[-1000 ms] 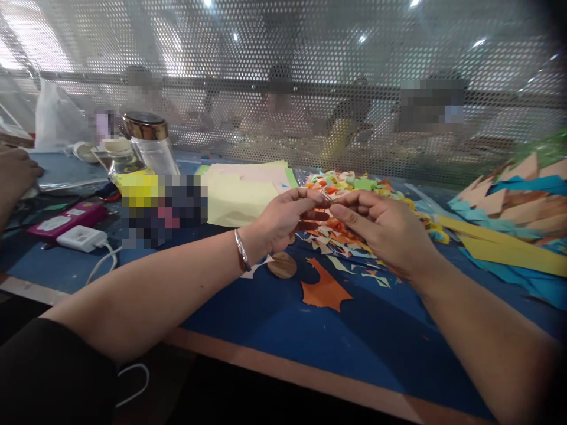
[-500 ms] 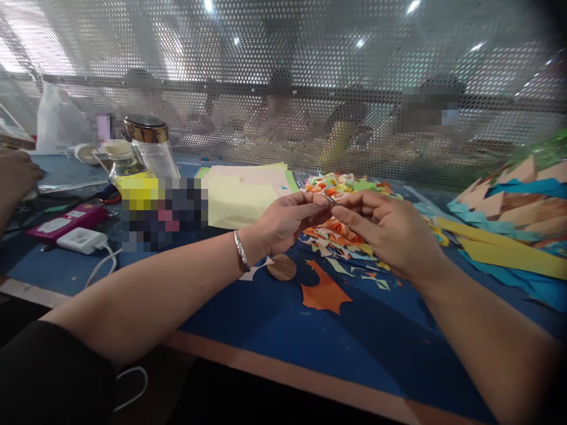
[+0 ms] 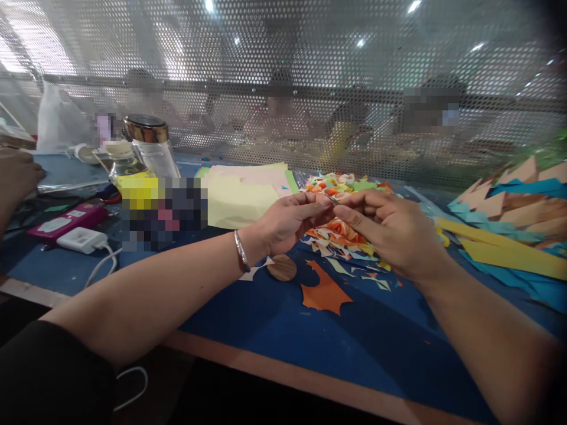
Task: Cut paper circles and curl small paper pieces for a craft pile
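Observation:
My left hand (image 3: 290,223), with a silver bangle at the wrist, is closed with thumb and fingertips pinched. My right hand (image 3: 385,230) is closed too, its thumb bent towards the left fingertips. Where the two meet, a narrow grey, metallic-looking item (image 3: 332,200) shows between them, mostly hidden by the fingers. Beneath and behind the hands lies a heap of multicoloured paper scraps (image 3: 341,251). Nearer to me on the blue table are a round wooden disc (image 3: 282,268) and an orange paper offcut (image 3: 325,289). Pale paper sheets (image 3: 241,203) are stacked behind my left hand.
To the right are layered folded papers (image 3: 514,200) and yellow paper strips (image 3: 509,251). On the left stand a glass bottle (image 3: 155,150), a magenta box (image 3: 66,223) and a white adapter (image 3: 82,240). Another person's hand (image 3: 18,171) is at far left. A perforated screen (image 3: 283,53) closes the back.
Both hands stay in nearly the same place. Less of the grey item shows between the fingertips now than half a second ago.

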Tool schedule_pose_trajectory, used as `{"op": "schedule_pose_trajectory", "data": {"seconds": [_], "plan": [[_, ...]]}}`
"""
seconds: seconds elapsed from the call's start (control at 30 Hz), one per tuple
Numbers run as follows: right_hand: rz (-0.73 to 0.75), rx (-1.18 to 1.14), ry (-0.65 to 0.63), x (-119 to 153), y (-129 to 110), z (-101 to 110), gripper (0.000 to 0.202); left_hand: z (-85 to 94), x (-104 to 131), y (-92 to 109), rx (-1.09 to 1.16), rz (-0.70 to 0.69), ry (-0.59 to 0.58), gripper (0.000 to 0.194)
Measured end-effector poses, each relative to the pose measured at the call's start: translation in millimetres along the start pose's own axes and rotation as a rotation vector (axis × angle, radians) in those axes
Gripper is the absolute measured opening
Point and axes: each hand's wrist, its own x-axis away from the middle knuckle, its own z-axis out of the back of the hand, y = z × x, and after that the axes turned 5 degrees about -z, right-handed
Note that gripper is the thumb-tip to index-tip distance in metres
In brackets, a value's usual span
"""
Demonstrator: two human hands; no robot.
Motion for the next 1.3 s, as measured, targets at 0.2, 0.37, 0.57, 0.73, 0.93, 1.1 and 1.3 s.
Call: {"op": "schedule_pose_trajectory", "data": {"seconds": [0.2,0.37,0.57,0.73,0.93,1.1,1.3], "plan": [[0.033,0.013,0.002,0,0,1,0.025,1.3,-1,0,-0.009,0.006,0.013,0.012],[0.053,0.039,0.008,-1,-1,0,0.027,0.6,0,2,0.007,0.003,0.013,0.013],[0.056,0.051,0.043,-1,-2,1,0.029,0.8,1,1,-0.069,-0.025,-0.003,0.015],[-0.004,0.064,0.102,0,-5,2,0.031,7.9,-1,10,-0.409,0.015,-0.029,0.015],[-0.026,0.099,0.131,-1,-2,3,0.038,22.0,-6,30,-0.986,0.121,-0.342,0.021],[-0.012,0.147,0.1,-1,4,4,0.036,38.3,-17,48,-1.365,-0.07,-0.282,0.016],[-0.008,0.202,0.087,0,4,3,0.036,44.3,-17,59,-1.181,0.208,-0.532,0.025]]}}
